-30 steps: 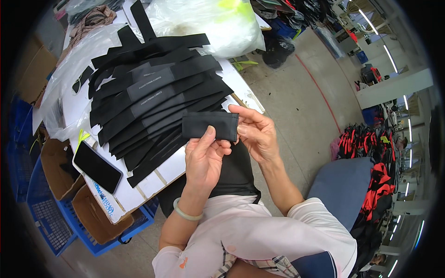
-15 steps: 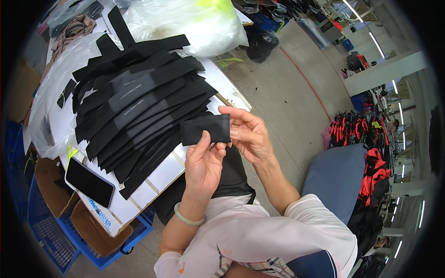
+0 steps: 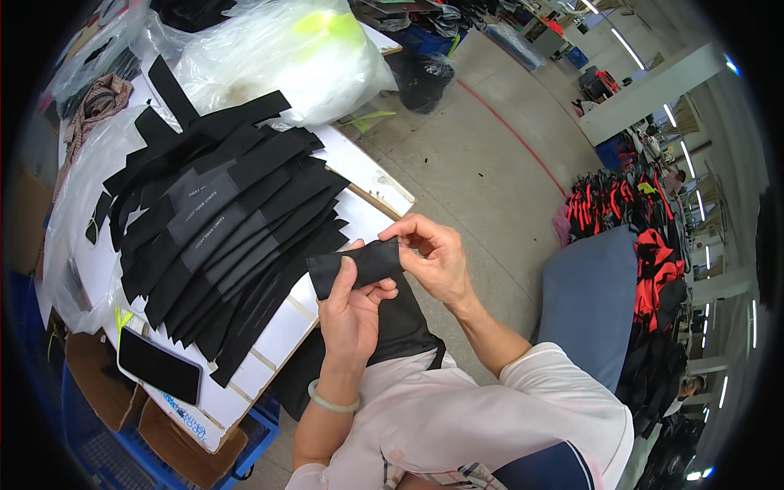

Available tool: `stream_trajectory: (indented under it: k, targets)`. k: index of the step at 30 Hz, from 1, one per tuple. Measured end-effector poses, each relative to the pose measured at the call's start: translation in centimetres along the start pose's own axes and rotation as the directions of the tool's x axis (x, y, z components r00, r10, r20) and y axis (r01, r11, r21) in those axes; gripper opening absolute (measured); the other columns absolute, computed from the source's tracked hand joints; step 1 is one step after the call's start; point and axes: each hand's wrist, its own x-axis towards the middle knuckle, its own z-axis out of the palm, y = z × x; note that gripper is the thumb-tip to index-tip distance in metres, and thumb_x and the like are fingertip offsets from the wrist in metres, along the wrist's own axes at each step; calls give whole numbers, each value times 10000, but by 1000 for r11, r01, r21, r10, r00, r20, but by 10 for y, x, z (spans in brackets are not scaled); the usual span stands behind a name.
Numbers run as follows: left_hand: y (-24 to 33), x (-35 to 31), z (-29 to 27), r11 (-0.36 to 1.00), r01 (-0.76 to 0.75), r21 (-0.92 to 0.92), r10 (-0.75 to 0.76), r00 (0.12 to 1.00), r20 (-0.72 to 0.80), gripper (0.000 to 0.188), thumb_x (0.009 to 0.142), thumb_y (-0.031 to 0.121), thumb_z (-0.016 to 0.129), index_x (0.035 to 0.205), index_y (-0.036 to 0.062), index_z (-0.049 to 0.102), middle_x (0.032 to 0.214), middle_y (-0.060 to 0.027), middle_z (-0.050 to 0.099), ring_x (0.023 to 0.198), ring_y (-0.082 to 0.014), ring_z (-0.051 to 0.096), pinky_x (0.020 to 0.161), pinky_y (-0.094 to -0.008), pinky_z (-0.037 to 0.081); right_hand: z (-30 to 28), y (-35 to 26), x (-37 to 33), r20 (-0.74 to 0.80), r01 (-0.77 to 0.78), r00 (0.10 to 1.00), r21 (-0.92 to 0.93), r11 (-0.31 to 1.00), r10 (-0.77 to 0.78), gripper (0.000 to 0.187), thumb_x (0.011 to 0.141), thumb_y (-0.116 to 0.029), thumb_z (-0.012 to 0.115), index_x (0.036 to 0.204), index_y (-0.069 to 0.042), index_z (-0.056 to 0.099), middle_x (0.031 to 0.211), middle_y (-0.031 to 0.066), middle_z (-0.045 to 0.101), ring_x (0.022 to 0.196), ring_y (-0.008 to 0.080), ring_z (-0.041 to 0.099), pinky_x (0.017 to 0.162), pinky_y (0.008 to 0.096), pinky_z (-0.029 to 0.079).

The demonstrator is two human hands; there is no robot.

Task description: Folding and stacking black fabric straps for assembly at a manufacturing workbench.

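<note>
A small rectangular piece of black fabric (image 3: 371, 263) with a stitched edge is held up between both hands, above my lap. My left hand (image 3: 349, 306) grips its lower left part, thumb pressed on the front and fingers behind. The fingers of my right hand (image 3: 433, 255) pinch its right end near the upper corner. Left of the hands, a fanned pile of black fabric strips (image 3: 233, 216) with dark grey printed middle panels covers much of the white table. Black cloth (image 3: 400, 322) lies across my lap.
A phone (image 3: 160, 365) lies at the table's near left corner. Large clear plastic bags (image 3: 278, 61) stand behind the pile. Cardboard boxes in a blue crate (image 3: 261, 441) sit below the table edge. To the right are a grey-blue padded surface (image 3: 586, 302) and red-and-black garments (image 3: 653, 273).
The black fabric piece has tilted, its right end now higher than its left. My right fingers have shifted to its upper right corner. The whole view has turned slightly.
</note>
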Motion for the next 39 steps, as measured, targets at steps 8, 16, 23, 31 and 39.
stream_trajectory:
  k: [8, 16, 23, 31, 39]
  targets:
    - [-1, 2, -2, 989, 119, -90, -110, 989, 99, 346, 961, 287, 468, 1080, -30, 542, 912, -180, 645, 744, -247, 641, 632, -351, 547, -7, 0, -1, 34, 214, 977, -133, 968, -211, 208, 700, 102, 535, 864, 24, 637, 826, 62, 617, 738, 109, 551, 608, 220, 416]
    - [1, -6, 8, 648, -395, 651, 443, 891, 100, 527, 745, -81, 651, 1237, -33, 469, 1106, -107, 410, 843, -130, 544, 653, -251, 569, -19, -9, -9, -165, 306, 886, -495, 813, -434, 263, 633, 102, 594, 853, -14, 679, 785, 89, 618, 657, 121, 570, 532, 243, 445]
    - [-30, 1, 13, 315, -565, 762, 522, 774, 358, 432, 702, -101, 647, 1121, -53, 556, 1156, -143, 424, 971, -215, 560, 726, -272, 553, -6, -20, -23, -39, 300, 910, -626, 719, -413, 265, 648, 71, 655, 890, -33, 680, 799, 96, 611, 636, 167, 594, 528, 261, 464]
    - [-32, 1, 1, -113, -557, 823, 554, 652, 517, 213, 725, -77, 587, 921, -20, 644, 759, -110, 556, 700, -260, 580, 578, -347, 474, -14, -8, -28, 25, 157, 986, -444, 882, -163, 170, 718, 53, 646, 874, -14, 648, 757, 58, 550, 662, 138, 536, 559, 261, 442]
    - [-33, 2, -17, 155, -525, 837, 322, 828, 460, 135, 820, -39, 560, 947, -76, 588, 750, -166, 625, 624, -250, 635, 559, -323, 496, -18, 19, -32, 355, -628, 766, 591, 507, 536, 263, 873, -162, 598, 643, -80, 501, 575, -60, 407, 478, 27, 317, 435, 214, 277]
